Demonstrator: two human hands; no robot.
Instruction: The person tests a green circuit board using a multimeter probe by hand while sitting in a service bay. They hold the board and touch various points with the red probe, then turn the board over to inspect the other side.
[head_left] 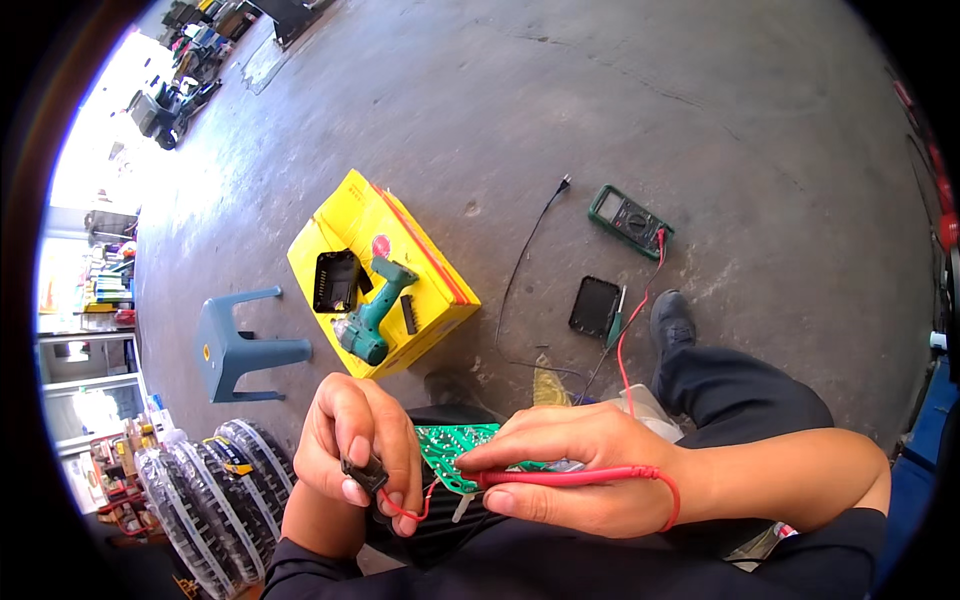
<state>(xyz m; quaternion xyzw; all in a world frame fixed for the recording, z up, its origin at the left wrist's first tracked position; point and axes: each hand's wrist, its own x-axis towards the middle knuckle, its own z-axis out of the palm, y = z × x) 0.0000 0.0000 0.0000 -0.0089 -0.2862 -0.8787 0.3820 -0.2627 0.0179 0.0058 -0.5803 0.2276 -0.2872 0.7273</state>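
My left hand (358,440) pinches a small black connector (364,472) from which a thin red wire (425,508) runs toward a green circuit board (446,448). In my right hand (580,465) lies a red test probe (560,477), held along the fingers and thumb, its tip end pointing left at the board's lower edge. That hand's fingertips also rest on the board, and they cover part of it. Whether the probe's metal tip touches a contact is hidden. The probe's red lead loops back over my right wrist.
A yellow box (440,318) carries a teal power drill (372,318) and an open black case (337,281). On the floor lie a green multimeter (630,219), a black cover (595,306), a screwdriver (617,322) and a plug cord (527,250). A blue stool (240,345) and wrapped tires (205,500) stand left.
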